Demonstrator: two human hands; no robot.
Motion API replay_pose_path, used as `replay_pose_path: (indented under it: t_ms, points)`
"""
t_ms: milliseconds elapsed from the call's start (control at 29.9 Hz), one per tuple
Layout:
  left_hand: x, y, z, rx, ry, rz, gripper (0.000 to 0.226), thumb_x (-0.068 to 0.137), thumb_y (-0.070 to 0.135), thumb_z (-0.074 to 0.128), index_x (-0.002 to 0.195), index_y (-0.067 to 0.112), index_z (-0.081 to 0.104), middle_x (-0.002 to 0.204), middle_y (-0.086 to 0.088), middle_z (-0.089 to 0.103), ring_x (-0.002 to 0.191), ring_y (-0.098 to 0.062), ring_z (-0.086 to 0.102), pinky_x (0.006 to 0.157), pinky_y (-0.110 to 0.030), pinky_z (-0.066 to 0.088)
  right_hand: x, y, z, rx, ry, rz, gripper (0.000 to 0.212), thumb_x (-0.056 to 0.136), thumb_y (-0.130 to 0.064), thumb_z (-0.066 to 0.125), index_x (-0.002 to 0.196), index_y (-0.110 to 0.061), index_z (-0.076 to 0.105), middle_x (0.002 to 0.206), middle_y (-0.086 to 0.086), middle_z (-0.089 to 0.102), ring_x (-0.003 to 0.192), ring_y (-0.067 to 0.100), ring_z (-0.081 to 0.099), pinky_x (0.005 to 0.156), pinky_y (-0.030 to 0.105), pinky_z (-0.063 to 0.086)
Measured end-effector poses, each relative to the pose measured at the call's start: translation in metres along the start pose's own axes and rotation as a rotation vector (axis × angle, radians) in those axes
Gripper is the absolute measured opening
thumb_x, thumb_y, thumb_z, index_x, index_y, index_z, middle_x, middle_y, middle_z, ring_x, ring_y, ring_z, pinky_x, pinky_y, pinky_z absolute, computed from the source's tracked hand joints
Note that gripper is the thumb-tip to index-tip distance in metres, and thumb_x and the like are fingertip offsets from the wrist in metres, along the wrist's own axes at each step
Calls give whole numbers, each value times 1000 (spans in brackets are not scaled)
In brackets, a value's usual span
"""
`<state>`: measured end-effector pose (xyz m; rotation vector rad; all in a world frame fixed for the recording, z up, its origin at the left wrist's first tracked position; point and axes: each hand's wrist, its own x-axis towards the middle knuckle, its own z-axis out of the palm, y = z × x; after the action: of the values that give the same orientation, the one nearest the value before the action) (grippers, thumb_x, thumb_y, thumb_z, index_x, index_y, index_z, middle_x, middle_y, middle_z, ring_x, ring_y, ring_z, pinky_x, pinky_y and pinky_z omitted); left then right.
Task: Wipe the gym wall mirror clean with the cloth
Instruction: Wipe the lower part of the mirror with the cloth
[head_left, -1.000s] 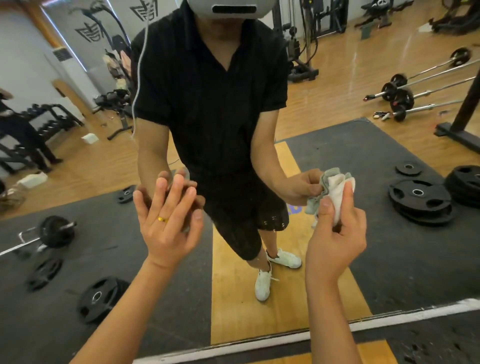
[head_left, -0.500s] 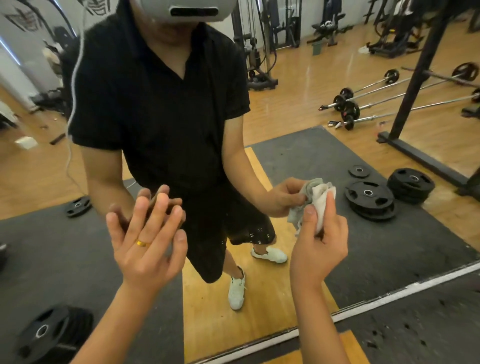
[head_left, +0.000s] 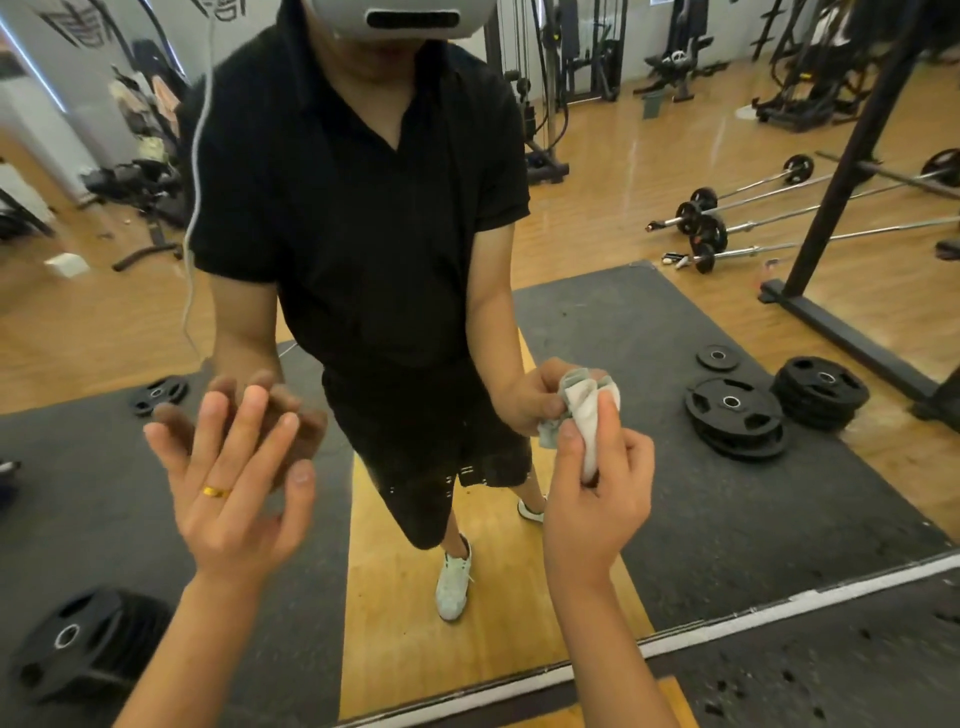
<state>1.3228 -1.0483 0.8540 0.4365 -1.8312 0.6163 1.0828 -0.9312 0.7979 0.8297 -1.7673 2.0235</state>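
You are standing close in front of the mirror (head_left: 727, 519), and it is filling almost the whole view down to its pale bottom edge (head_left: 779, 608). Your right hand (head_left: 597, 499) is gripping the cloth (head_left: 589, 415): the thumb and curled fingers are pinching the bunched, whitish-grey wad, and its upper end is sticking up above your knuckles. That upper end is meeting its own reflection, so the cloth is sitting right at the glass, about waist height on your reflected figure.

Your left hand (head_left: 234, 493) is raised beside it, well apart to the left, with the fingers straight and spread and the palm facing the mirror. It is holding nothing. The fingertips are overlapping their reflection, but whether they are actually touching the glass is not clear. A gold ring (head_left: 215, 491) is showing on one finger.

In the mirror, black weight plates (head_left: 732, 415) are lying stacked on a grey mat to the right of the cloth, and barbells (head_left: 753, 228) are resting on the wooden floor behind them. The speckled dark floor mat (head_left: 831, 665) is lying below the mirror's edge.
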Motion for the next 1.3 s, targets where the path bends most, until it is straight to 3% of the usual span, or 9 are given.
replay_pose_path:
  t_ms: [234,368,535,669,903,1003,1137,1204,1304]
  points:
    - [45,104,52,-166,-68,118,46,97,5,54,143,7,50,161,-6,41,152,-24,33,127,-50,15,18,0,-14,58,-98,-39,32,101,-24,64,128,-7,64,94,6,61,81,1,53,72,8,43]
    - [71,131,92,-114,-102,65,48,98,9,55,146,9,50,154,-10,46,154,-22,28,126,-52,13,32,10,-23,35,-152,-140,28,102,-22,63,125,-6,67,94,7,61,80,7,56,69,12,46]
    - [68,131,111,28,-20,91,49,93,7,61,141,15,57,154,-7,46,152,-25,33,126,-52,14,88,24,-37,27,72,8,27,95,-5,70,121,2,69,90,12,62,81,1,51,76,6,40]
    - [67,132,112,43,-10,99,46,95,8,59,141,15,57,155,-7,44,153,-25,31,127,-51,13,83,19,-29,95,114,81,28,95,0,70,123,3,67,97,4,59,88,-3,55,76,10,44]
    - [64,129,112,31,-10,86,46,93,6,62,138,14,61,154,-8,47,153,-26,33,128,-51,13,59,41,-33,-31,-177,-431,23,106,-17,58,128,-10,59,103,2,55,78,13,56,63,19,49]
    - [64,130,113,29,-11,84,45,92,5,62,136,14,63,150,-10,51,151,-27,35,127,-51,13,104,63,-51,-91,61,-206,26,100,-14,63,125,-7,64,94,14,61,82,18,57,68,29,49]
    - [64,131,114,36,6,84,44,92,5,62,135,13,64,149,-11,53,151,-28,36,127,-50,13,130,59,-53,117,293,221,29,100,-15,66,127,-5,67,104,-8,62,98,8,63,84,31,53]
    - [64,131,114,41,13,89,45,91,5,62,136,14,63,150,-10,52,150,-29,37,127,-50,12,110,43,-42,142,278,254,26,99,-13,66,124,-7,67,102,-12,60,97,4,62,81,26,51]
    - [64,131,114,38,9,101,49,91,5,62,139,15,60,161,-4,42,150,-29,37,127,-50,12,62,31,-34,102,31,40,23,99,-14,65,122,-12,63,94,-5,54,83,2,56,70,16,44]
